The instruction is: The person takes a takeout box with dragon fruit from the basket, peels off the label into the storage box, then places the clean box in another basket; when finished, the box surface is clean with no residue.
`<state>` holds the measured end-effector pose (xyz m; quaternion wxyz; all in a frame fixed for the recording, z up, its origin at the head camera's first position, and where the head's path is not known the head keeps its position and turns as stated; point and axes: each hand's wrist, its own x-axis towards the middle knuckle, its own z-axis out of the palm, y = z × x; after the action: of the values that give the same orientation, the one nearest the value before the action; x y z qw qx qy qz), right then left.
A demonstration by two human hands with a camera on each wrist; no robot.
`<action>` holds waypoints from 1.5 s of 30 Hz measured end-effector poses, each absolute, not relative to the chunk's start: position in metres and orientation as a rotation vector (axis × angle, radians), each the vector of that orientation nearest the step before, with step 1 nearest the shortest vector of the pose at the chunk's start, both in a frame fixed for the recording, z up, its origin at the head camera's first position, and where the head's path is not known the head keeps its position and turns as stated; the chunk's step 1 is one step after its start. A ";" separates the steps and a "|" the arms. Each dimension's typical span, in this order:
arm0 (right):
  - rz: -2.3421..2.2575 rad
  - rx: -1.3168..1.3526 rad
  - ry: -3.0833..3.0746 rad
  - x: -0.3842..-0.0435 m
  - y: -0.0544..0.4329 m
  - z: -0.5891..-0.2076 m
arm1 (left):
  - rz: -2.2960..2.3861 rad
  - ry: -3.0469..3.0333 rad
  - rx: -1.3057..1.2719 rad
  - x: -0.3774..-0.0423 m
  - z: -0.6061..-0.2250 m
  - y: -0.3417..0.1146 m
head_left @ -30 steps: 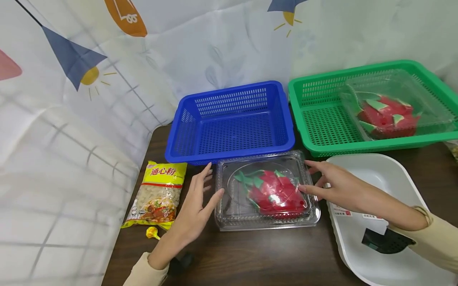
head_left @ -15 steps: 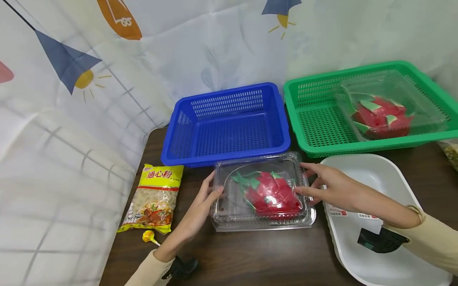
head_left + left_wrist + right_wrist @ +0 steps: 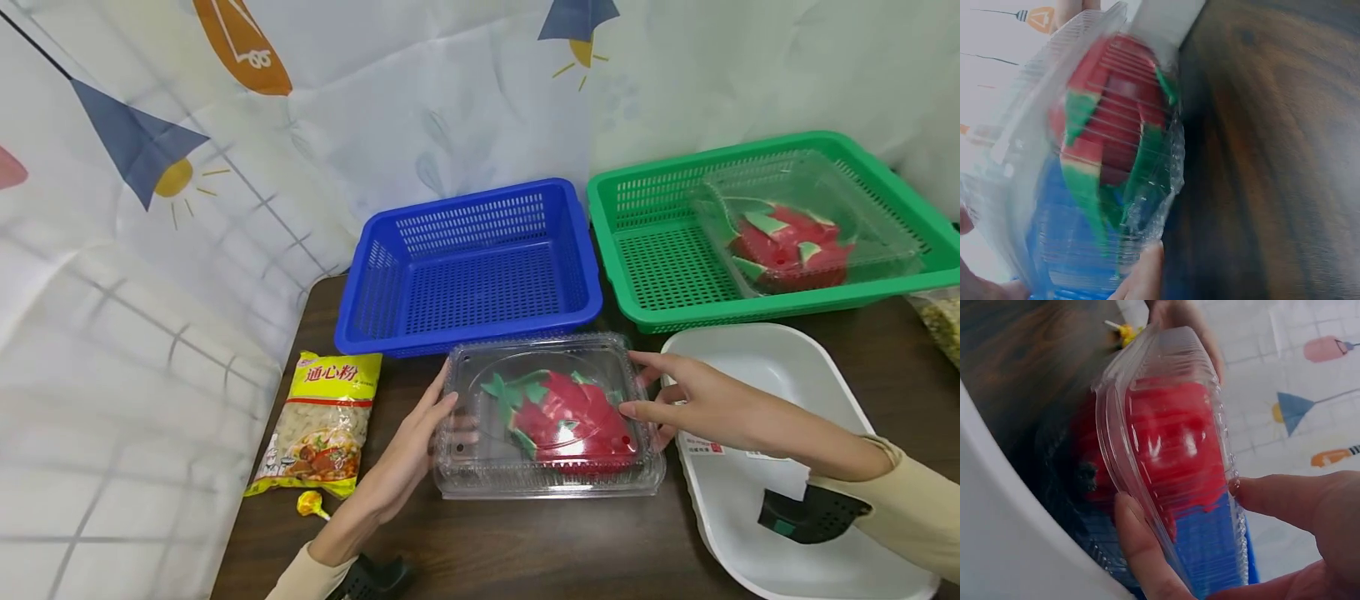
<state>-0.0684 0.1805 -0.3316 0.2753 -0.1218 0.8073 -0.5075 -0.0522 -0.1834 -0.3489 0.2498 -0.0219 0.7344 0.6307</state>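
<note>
A clear plastic clamshell box [image 3: 480,479] with a red and green dragon fruit [image 3: 570,425] inside is in front of the blue basket in the head view. My left hand [image 3: 405,458] grips its left side, thumb at the upper edge and fingers showing through the plastic. On the opposite side, my right hand [image 3: 697,396] holds the box, thumb on top and fingers around the side. The right wrist view shows a thumb and fingertip [image 3: 1132,525] pinching the box's side. Dark table shows beside the box in the left wrist view.
Behind stand a blue basket [image 3: 345,325] and a green basket [image 3: 622,300]; the green one holds another boxed dragon fruit [image 3: 787,250]. A white tray [image 3: 750,508] lies at right. At left are a yellow macaroni bag [image 3: 322,425] and a lollipop [image 3: 311,502].
My left hand has moved from beside the box to gripping its left side. The box now looks slightly larger and tipped differently, held by both hands.
</note>
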 end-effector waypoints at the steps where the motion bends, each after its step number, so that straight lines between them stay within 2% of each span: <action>1: -1.370 -0.322 2.151 -0.067 0.182 -0.330 | 1.700 2.005 -0.047 -0.051 -0.345 -0.184; 15: -1.296 -0.373 2.139 -0.060 0.211 -0.298 | 1.732 1.784 0.188 -0.035 -0.299 -0.187; 21: -1.247 -0.356 2.388 -0.060 0.221 -0.291 | 1.899 1.793 0.342 -0.039 -0.301 -0.167; 30: -1.379 -0.321 2.525 -0.077 0.243 -0.282 | 2.114 1.762 0.367 -0.056 -0.309 -0.144; 37: -2.128 -0.425 1.789 -0.121 0.271 -0.302 | 2.138 1.676 0.501 -0.081 -0.314 -0.138; 40: -2.082 -0.449 1.580 -0.135 0.277 -0.305 | 2.110 1.635 0.541 -0.093 -0.315 -0.138; 45: -1.871 -0.679 1.291 -0.145 0.276 -0.310 | 2.009 1.566 0.631 -0.106 -0.316 -0.134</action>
<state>-0.1448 0.2764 -0.3101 0.3753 -0.2652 0.5045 -0.7310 -0.1064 -0.1344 -0.3165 0.2560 0.2325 0.5768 0.7401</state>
